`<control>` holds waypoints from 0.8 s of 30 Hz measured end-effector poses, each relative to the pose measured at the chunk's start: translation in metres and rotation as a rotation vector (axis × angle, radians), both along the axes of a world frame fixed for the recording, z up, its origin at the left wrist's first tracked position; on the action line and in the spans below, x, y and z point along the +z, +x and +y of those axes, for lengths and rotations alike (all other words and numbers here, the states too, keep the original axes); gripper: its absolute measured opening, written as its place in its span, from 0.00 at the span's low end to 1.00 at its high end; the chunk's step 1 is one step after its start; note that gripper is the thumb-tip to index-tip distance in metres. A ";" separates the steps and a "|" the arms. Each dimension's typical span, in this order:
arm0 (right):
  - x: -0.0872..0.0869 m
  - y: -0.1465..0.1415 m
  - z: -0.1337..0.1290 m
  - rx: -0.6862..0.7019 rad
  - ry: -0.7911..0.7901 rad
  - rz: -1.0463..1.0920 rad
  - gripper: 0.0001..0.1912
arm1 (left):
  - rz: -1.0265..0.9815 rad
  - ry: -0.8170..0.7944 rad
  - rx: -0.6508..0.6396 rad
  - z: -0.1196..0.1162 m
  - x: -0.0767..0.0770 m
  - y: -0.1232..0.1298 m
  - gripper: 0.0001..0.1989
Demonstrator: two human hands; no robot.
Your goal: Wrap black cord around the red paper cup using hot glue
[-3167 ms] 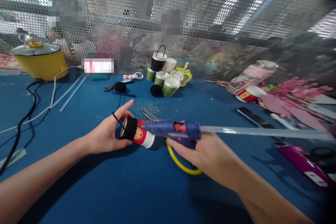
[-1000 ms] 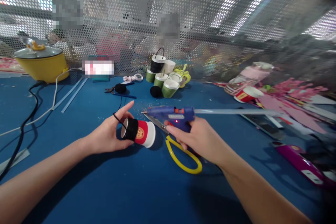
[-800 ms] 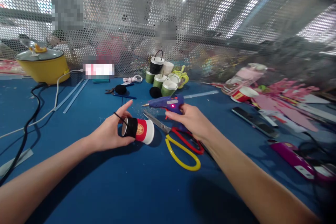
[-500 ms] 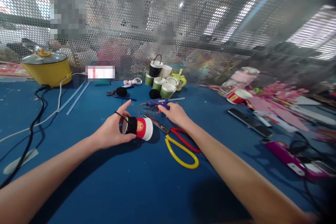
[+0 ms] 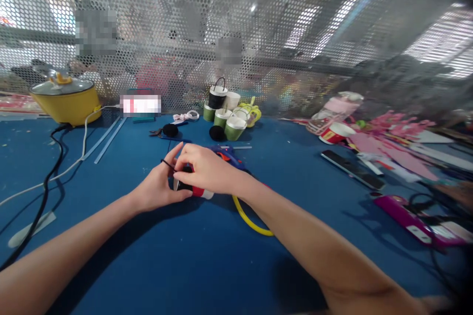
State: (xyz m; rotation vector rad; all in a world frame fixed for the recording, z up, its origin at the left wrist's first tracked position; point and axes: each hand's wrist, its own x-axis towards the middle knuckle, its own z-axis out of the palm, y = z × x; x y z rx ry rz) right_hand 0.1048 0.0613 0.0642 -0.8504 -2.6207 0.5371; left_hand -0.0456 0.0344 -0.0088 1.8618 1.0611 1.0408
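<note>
My left hand point(image 5: 158, 188) is wrapped round a paper cup point(image 5: 201, 192) with a black and red outside, lying on its side with its white rim to the right. A thin black cord point(image 5: 169, 164) sticks out at the cup's left end. Bent over the cup is my right hand point(image 5: 201, 167), its fingers closed near the cord and the black part; what they pinch is hidden. A blue glue gun point(image 5: 232, 157) lies just behind my right wrist. My right forearm covers most of the scissors, leaving a yellow handle point(image 5: 253, 221) in view.
Green and white cups point(image 5: 235, 129), black balls point(image 5: 170, 130) and pliers point(image 5: 156, 133) stand or lie behind my hands. At the left are a yellow pot point(image 5: 70, 103) and cables. A phone point(image 5: 352, 170), purple power strip point(image 5: 402, 219) and pink pieces point(image 5: 391, 150) lie right.
My right hand has let go of the glue gun and moved left and towards me, onto the cup. The glue gun now rests on the table. My left hand has kept its hold.
</note>
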 end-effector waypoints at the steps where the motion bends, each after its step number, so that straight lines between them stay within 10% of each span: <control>1: 0.001 0.002 0.001 -0.001 -0.026 0.010 0.06 | -0.005 -0.012 0.003 0.000 -0.001 0.000 0.47; 10: -0.006 0.035 0.008 -0.238 -0.399 0.301 0.06 | -0.042 -0.148 -0.011 0.000 -0.006 0.000 0.49; 24: -0.017 0.034 0.001 -0.261 -0.351 0.402 0.08 | -0.039 -0.155 -0.077 -0.008 -0.003 0.005 0.46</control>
